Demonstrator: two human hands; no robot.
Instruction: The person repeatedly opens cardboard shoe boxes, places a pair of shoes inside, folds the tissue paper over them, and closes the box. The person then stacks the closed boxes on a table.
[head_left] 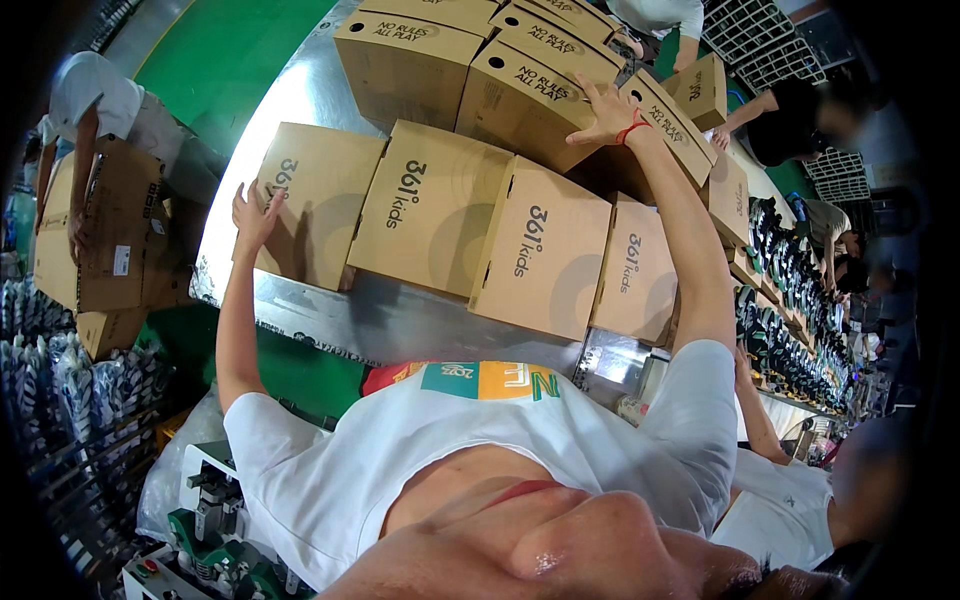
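Note:
Four or so is more than I count, so: several brown cardboard shoeboxes lie side by side in a row across the metal table (300,305) before me. My left hand (257,212) has its fingers spread against the left side of the leftmost shoebox (325,215). Farther back, several more shoeboxes stand packed in rows. Over one of these back shoeboxes (530,75), my right hand (608,115) reaches out with spread fingers and a red band at the wrist. Whether its fingertips press on the cardboard I cannot tell.
A person at the left holds a large carton (110,235). Other people work along the right, beside a long line of dark shoes (790,320). Wire racks (765,40) stand at the far right. A green-and-white machine (215,520) is at the lower left.

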